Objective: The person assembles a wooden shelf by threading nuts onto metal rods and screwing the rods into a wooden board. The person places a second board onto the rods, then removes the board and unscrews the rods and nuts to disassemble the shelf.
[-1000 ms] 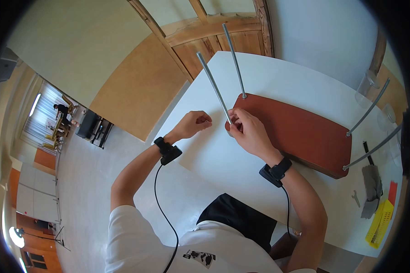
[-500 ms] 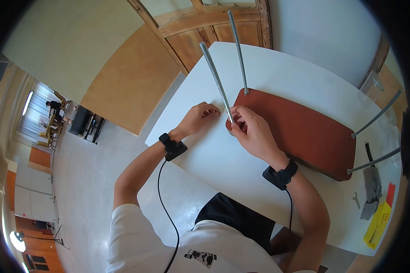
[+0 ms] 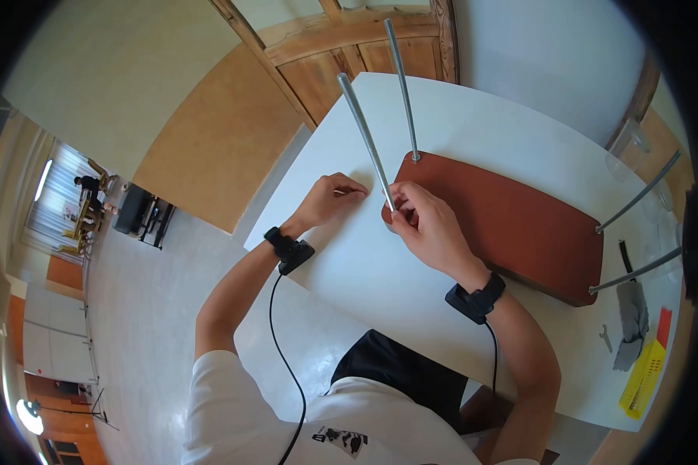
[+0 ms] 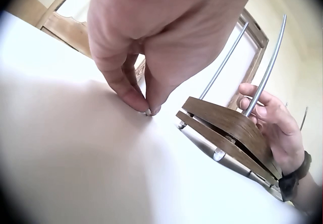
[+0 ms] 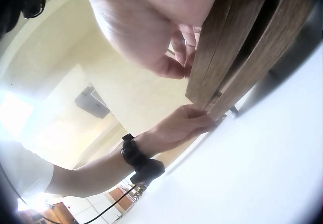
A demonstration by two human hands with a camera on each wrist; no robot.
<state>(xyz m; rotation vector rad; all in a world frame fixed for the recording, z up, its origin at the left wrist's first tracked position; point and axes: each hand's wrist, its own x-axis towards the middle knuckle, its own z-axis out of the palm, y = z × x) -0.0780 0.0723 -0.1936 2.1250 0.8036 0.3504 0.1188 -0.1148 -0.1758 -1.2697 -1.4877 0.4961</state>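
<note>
Two stacked brown boards [image 3: 512,225] with rounded corners lie on the white table, metal rods standing up from their corners. At the near left corner my right hand [image 3: 426,229] pinches the foot of a metal rod [image 3: 367,139] between thumb and fingers. To the left of the boards, my left hand [image 3: 327,203] is low over the tabletop with thumb and fingertips together. They pinch a small light piece [image 4: 148,112]; I cannot tell what it is, as the fingertips cover most of it. Shiny round ends [image 4: 219,154] show under the lower board.
Towards the table's right edge lie a wrench [image 3: 606,338], a grey cloth-like piece [image 3: 632,318] and a yellow perforated tray [image 3: 642,384] with a red part. Clear jars [image 3: 632,139] stand at the far right. Another rod [image 3: 402,89] rises at the far left corner.
My left hand has moved slightly away from me and nearer the rod, and its fingertips have drawn together at the tabletop. The right hand stays at the rod's foot.
</note>
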